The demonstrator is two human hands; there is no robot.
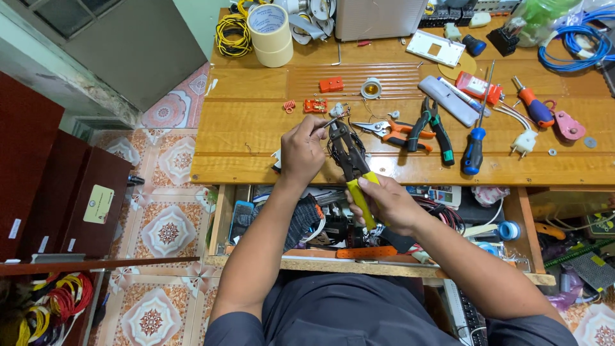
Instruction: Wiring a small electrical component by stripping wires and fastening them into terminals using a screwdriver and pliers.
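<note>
Right hand [389, 204] clenched on the yellow-handled crimping pliers [353, 168], a rigid, heavy tool; hold the handles. Left hand [302, 152] pinches a thin, flexible wire [333, 120] near the surface's [256, 122] front edge.

head view | worn on the head | looking steeply down, close over wooden workbench [410, 168] edge | single view, nothing shared

Wooden workbench [256, 122] bears tape rolls [271, 33], pliers [430, 128], screwdrivers [475, 148].
</note>
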